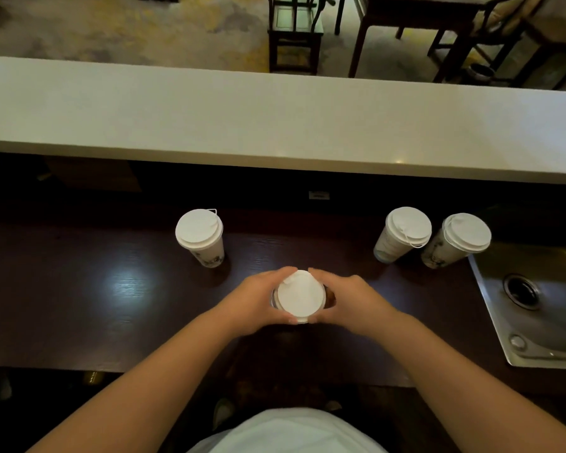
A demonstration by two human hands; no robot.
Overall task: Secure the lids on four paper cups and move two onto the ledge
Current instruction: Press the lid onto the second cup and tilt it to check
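A white-lidded paper cup [299, 297] stands on the dark counter [111, 305] right in front of me. My left hand [255, 300] and my right hand [348, 299] curl round its lid rim from either side, fingertips at the far edge and thumbs at the near edge. A second lidded cup [200, 237] stands further back on the left. Two more lidded cups [404, 233] [459, 240] stand close together at the back right. The pale ledge [275, 125] runs across above the counter with nothing on it.
A steel sink [536, 302] is set into the counter at the right, just beside the rightmost cup. Beyond the ledge are dark wooden chairs [294, 34] and a table [415, 18] on a carpeted floor.
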